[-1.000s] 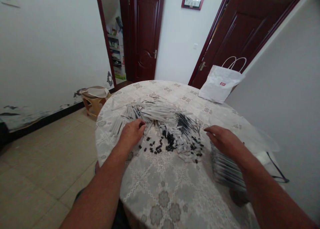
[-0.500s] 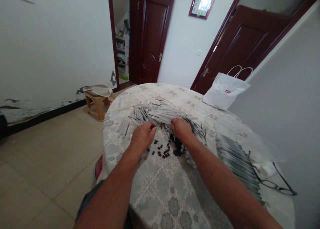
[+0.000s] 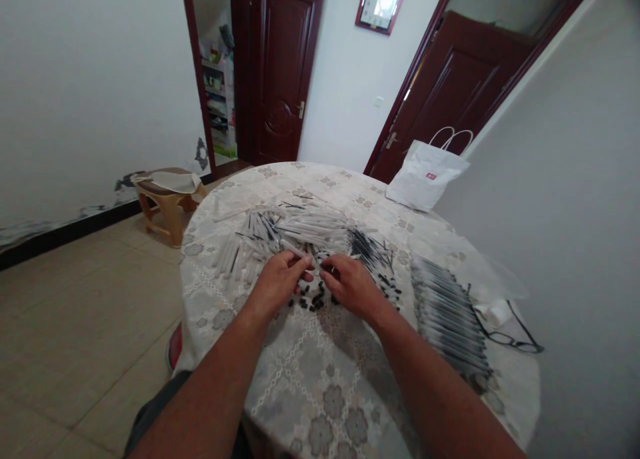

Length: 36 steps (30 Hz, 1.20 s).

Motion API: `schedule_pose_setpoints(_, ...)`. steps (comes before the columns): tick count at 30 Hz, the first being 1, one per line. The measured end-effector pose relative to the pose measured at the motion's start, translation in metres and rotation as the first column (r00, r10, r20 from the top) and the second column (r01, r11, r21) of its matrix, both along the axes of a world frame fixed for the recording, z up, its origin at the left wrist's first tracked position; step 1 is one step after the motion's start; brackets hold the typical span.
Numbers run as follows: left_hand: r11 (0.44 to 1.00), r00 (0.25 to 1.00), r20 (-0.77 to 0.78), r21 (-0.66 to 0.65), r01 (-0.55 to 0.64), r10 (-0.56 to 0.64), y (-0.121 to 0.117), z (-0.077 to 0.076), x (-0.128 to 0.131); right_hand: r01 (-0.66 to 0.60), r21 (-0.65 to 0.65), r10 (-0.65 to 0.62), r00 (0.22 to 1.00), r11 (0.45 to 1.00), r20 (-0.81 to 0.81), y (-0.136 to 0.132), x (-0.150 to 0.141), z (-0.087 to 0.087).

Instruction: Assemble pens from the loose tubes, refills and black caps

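A round table fills the middle of a room with pale walls and a tiled floor. Its far edge curves below two dark red doors; the near edge runs between the forearms. Patterned cloth shows from this edge up to the hands, and again beyond the heaped parts toward the far edge. The right edge lies near the wall, with glasses just inside it. A stool stands on the floor, apart from the table's left side.

White tubes lie in a loose heap across the table, with dark rods at its right end and small black caps scattered on the near side. The left hand is over the heap's near side, thumb and fingers pinching one tube. The right hand is just beside it, fingers curled in, fingertips near the left hand's; whether they grasp a part cannot be told. To its right lies a row of slim dark-and-clear sticks, side by side, near a clear plastic sheet.

A white bag stands on the table's far right, handles up, contents hidden. Through the opening at left, a shelf holds small items, too small to name.
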<state>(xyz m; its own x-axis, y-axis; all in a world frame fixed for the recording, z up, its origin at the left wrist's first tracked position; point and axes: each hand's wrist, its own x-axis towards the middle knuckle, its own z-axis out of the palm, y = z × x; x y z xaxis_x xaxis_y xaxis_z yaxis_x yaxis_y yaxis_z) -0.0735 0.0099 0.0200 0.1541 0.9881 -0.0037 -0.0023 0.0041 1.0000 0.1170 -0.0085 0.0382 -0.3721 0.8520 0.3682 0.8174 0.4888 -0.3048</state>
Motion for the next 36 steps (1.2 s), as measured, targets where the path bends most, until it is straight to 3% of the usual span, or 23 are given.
schedule_pose_setpoints(2,0.999,0.998,0.049,-0.019,-0.026,0.027,-0.001,-0.001,0.0,0.077,0.031,-0.077,0.997,0.997,-0.018,0.002,0.02,-0.002)
schedule_pose_setpoints(3,0.999,0.996,0.074,-0.03,-0.043,0.045,-0.001,-0.001,0.0,0.181,0.06,-0.18,0.984,0.982,-0.016,0.004,0.033,-0.003)
schedule_pose_setpoints(6,0.993,0.985,0.139,-0.065,-0.095,0.103,0.001,-0.001,0.0,0.556,0.095,-0.563,0.822,0.826,0.086,0.009,0.073,-0.009)
schedule_pose_setpoints(8,0.989,0.978,0.16,-0.084,-0.12,0.132,0.002,-0.001,0.0,0.674,0.088,-0.678,0.713,0.733,0.179,0.011,0.091,-0.016)
schedule_pose_setpoints(10,0.987,0.976,0.164,-0.089,-0.132,0.145,0.002,0.0,0.002,0.716,0.071,-0.708,0.662,0.695,0.246,0.012,0.1,-0.024)
schedule_pose_setpoints(15,0.988,0.979,0.155,-0.093,-0.122,0.136,0.002,-0.003,0.004,0.738,0.0,-0.695,0.635,0.675,0.336,0.019,0.1,-0.041)
schedule_pose_setpoints(20,0.988,0.978,0.158,-0.099,-0.122,0.137,0.002,-0.007,0.001,0.764,-0.007,-0.715,0.606,0.645,0.348,0.024,0.1,-0.046)
schedule_pose_setpoints(25,0.982,0.963,0.223,-0.148,-0.121,0.152,0.002,-0.005,-0.004,0.744,0.034,-0.72,0.632,0.667,0.286,0.019,0.1,-0.046)
schedule_pose_setpoints(28,0.975,0.924,0.335,-0.187,-0.124,0.182,0.002,-0.006,-0.006,0.659,0.097,-0.666,0.735,0.746,0.126,0.015,0.097,-0.044)
schedule_pose_setpoints(30,0.973,0.886,0.419,-0.192,-0.128,0.199,0.003,-0.006,-0.007,0.53,0.178,-0.534,0.845,0.829,-0.027,0.011,0.09,-0.041)
schedule_pose_setpoints(32,0.975,0.843,0.498,-0.177,-0.132,0.204,0.003,-0.006,-0.009,0.344,0.243,-0.321,0.938,0.907,-0.13,0.008,0.08,-0.037)
schedule_pose_setpoints(34,0.978,0.809,0.55,-0.157,-0.141,0.205,0.004,-0.005,-0.012,0.158,0.264,-0.117,0.98,0.952,-0.163,0.003,0.068,-0.033)
schedule_pose_setpoints(36,0.978,0.792,0.574,-0.14,-0.155,0.208,0.003,-0.004,-0.014,0.037,0.254,0.002,0.988,0.966,-0.153,-0.001,0.056,-0.03)
